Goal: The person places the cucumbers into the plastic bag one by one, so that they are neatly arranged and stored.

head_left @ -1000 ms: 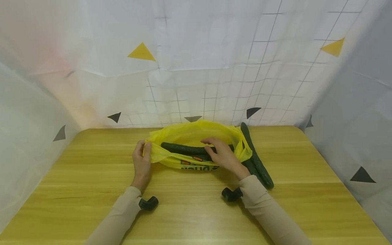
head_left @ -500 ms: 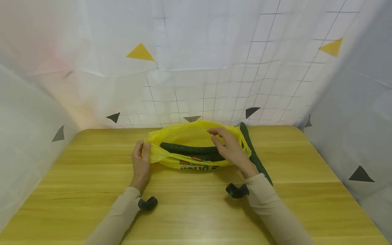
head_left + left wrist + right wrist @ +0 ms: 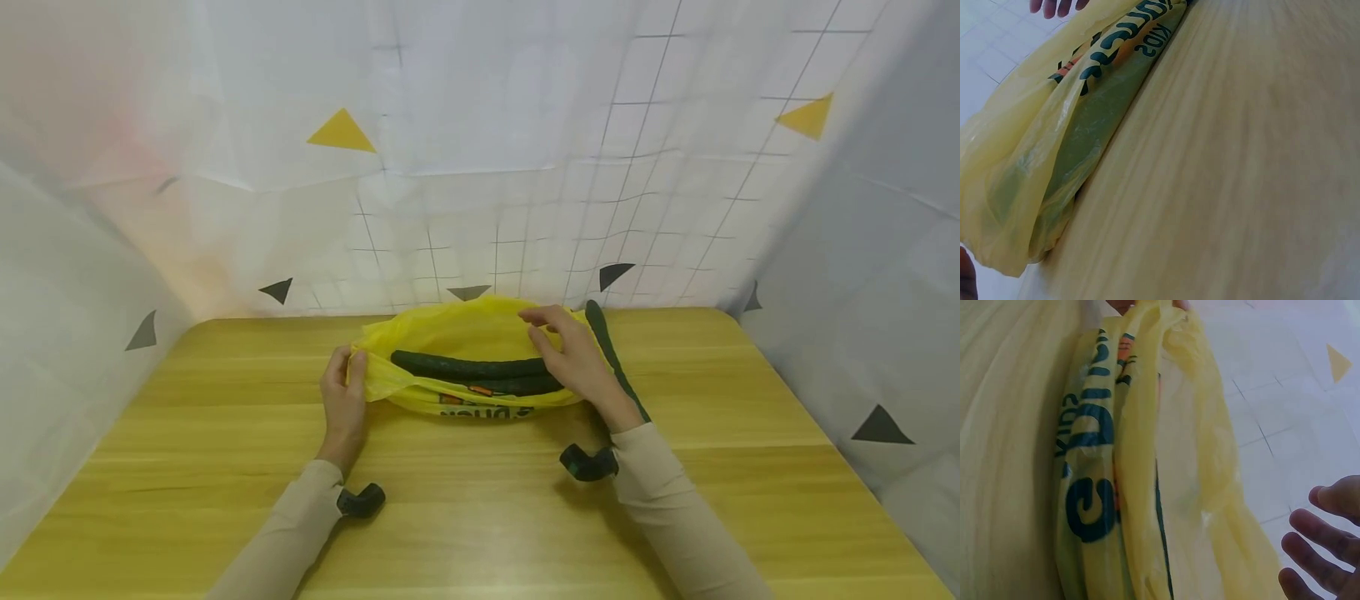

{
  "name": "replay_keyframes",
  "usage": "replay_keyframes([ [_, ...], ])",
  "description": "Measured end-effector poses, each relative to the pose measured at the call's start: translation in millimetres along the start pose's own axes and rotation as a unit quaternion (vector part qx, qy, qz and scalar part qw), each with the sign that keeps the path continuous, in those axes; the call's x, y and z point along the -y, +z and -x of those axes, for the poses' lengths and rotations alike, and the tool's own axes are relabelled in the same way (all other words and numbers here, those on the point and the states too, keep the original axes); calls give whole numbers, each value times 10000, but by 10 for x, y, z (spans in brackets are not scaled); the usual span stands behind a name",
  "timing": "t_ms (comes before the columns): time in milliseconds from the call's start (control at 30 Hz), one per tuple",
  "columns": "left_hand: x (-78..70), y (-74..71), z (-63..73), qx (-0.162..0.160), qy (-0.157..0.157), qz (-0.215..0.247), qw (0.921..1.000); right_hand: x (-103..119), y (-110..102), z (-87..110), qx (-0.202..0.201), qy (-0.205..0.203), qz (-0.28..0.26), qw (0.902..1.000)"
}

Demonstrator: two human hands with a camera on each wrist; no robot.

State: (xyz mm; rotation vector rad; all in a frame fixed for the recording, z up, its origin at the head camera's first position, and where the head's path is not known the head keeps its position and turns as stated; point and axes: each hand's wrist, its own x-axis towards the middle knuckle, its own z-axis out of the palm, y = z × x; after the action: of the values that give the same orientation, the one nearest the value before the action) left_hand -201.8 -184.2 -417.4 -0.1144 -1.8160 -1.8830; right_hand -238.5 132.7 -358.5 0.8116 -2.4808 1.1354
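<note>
As pale sleeves (image 3: 288, 521) lie over the table (image 3: 480, 517) from seven and five o'clock, we see the left hand (image 3: 347, 412) pinching the edge of a yellow bag (image 3: 461, 333) at nine. The right hand (image 3: 573, 358), fingers loosely bent, holds nothing at three. The bag lies toward the table's twelve, two cucumbers (image 3: 465, 367) inside; we find a third cucumber (image 3: 602, 333) beside it, at two, before a white sheet (image 3: 480, 208).

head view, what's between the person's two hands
Between the left hand and the right hand, the head view shows the open mouth of a printed yellow plastic bag, with two long dark green cucumbers lying inside.
</note>
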Motion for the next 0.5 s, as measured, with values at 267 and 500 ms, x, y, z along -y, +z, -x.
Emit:
replay_keyframes([
  [267,-5,-1,3,-12,-113,28,9999,-57,-110,-3,-225,109,22,9997],
  [500,-11,-6,8,2,-157,-17,9999,-134,-194,-7,-527,-1,-90,9986],
])
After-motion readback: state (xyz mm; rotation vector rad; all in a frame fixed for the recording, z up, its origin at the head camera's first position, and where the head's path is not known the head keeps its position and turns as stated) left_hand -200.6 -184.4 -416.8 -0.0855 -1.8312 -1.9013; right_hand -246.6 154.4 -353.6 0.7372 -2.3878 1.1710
